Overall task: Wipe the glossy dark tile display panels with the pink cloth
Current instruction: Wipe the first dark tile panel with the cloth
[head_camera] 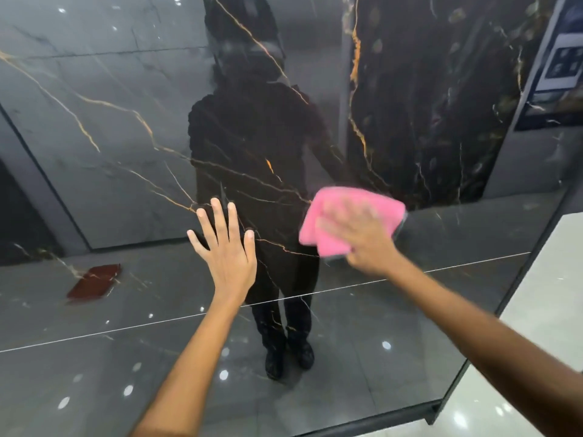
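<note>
- Head view: I see both of my bare hands raised against a glossy dark tile panel [132, 146] veined with gold and orange lines.
- My left hand [227, 247] lies flat on the panel, its fingers [217, 216] straight and spread, palm against the surface, holding nothing.
- My right hand [362, 238] presses a pink cloth [328, 212] to the panel; its fingers are extended and laid over the cloth, though motion blur keeps me from telling how far apart they are.
- Folded pink cloth shows beyond the right fingertips and to their left, with a grey edge peeking out beneath the palm and at the cloth's right side.
- Between the two sets of fingers, the panel mirrors a dark standing figure [252, 159].
- Well to the left of the left fingers and lower, a reddish-brown rectangle [94, 280] appears in the reflection.
- Right of the right forearm, past the panel's dark frame edge [533, 247], a pale shiny floor [542, 310] shows.
- Far above the right fingers, a poster [564, 58] hangs at the upper right.
</note>
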A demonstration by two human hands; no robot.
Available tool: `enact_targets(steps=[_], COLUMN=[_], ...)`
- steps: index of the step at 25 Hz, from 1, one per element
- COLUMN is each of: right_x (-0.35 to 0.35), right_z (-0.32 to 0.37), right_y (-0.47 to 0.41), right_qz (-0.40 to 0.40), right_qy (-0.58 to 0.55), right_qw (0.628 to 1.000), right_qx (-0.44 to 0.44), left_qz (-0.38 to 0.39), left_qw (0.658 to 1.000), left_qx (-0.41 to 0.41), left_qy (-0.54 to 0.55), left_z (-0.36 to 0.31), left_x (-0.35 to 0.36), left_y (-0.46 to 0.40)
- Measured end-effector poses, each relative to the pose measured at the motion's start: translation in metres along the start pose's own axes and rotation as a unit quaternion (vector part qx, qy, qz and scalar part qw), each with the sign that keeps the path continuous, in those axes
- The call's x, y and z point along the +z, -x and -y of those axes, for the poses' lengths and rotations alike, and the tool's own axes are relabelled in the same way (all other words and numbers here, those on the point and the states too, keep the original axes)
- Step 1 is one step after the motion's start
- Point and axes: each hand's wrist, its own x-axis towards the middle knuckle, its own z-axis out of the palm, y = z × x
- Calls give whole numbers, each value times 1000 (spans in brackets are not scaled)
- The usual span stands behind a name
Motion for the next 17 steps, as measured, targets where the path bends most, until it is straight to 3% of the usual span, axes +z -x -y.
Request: enact_targets(steps=[2, 3, 4, 5, 7, 9, 10, 11, 12, 14, 15, 16, 17], right_x=[14, 15, 11, 2, -27, -36, -27, -11, 7, 25, 23, 16, 7], right_z=[30, 21, 1, -22, -59, -59, -44, -21, 6, 25, 10, -14, -38], right_y=[65, 75, 66, 42, -32, -72, -66, -44, -7, 71, 90, 91, 81], right_qz=[168, 182, 142, 90, -36, -120, -120, -72, 14, 164, 183, 156, 114], right_qy=[28, 24, 13, -1, -43, -74, -57, -14, 34, 71, 64, 56, 52], right_qw=[971, 962, 968, 983, 998, 977, 977, 993, 999, 949, 933, 941, 965], right_qx=[-166, -201, -206, -160, 13, 161, 165, 96, -29, -261, -304, -294, -231], left_qz=[-4, -6, -10, -13, -4, 15, 20, 25, 32, 48, 54, 58, 61], left_qw=[1000, 1000, 1000, 1000, 1000, 999, 999, 999, 999, 997, 995, 994, 994], left_qx=[0, -1, -1, 3, 21, 33, 28, 23, 24, 64, 84, 95, 96], left_qy=[-3, 1, 7, 11, 16, 21, 24, 27, 28, 15, 4, -3, -5], left_z=[1, 1, 0, -4, -16, -27, -29, -30, -31, -28, -25, -23, -22], left_x=[0, 0, 2, 3, 7, 14, 17, 20, 22, 27, 30, 33, 37], left_y=[-1, -1, 1, 2, 5, 11, 17, 22, 28, 39, 44, 45, 45])
